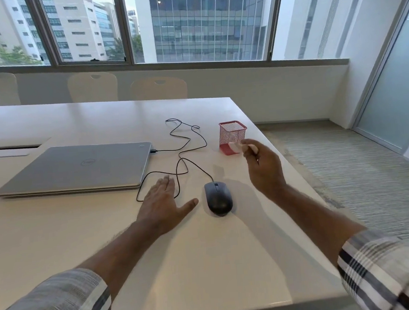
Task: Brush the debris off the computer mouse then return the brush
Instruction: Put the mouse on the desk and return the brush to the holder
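Note:
A dark wired computer mouse (218,197) lies on the white table (207,264). My left hand (164,204) rests flat on the table just left of the mouse, fingers spread, thumb pointing at it. My right hand (263,167) is raised above the table, right of and beyond the mouse, fingers closed on a small pale brush (237,147) that is blurred. The brush end hangs in front of the red mesh holder (232,134), near its lower right side.
A closed silver laptop (77,168) sits at the left, with the mouse cable (185,144) looping between it and the holder. The table's right edge runs close beside my right hand. Chairs stand along the far side under the windows.

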A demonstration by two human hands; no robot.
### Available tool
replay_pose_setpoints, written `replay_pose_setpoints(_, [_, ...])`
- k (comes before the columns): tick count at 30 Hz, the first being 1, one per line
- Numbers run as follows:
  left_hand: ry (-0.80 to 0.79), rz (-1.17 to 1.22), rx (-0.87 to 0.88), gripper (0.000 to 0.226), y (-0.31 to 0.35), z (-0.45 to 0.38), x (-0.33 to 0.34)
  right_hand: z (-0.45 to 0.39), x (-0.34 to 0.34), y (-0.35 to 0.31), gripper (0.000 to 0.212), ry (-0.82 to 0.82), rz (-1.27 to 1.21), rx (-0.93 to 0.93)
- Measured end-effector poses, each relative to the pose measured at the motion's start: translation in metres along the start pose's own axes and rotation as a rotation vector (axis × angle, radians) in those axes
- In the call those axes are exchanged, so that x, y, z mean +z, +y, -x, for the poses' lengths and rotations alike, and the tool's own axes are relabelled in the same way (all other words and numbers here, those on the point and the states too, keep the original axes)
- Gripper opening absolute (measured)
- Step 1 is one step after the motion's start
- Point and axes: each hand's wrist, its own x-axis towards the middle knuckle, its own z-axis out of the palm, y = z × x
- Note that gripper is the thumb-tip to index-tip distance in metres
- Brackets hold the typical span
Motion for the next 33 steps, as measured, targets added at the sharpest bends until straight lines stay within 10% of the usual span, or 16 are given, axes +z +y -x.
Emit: replay_pose_setpoints(33, [-0.119, -0.105, 0.026, 0.108, -0.004, -0.007, 0.007, -0.162, 0.038, 0.018, 0.016, -0.141, 0.301, 0.166])
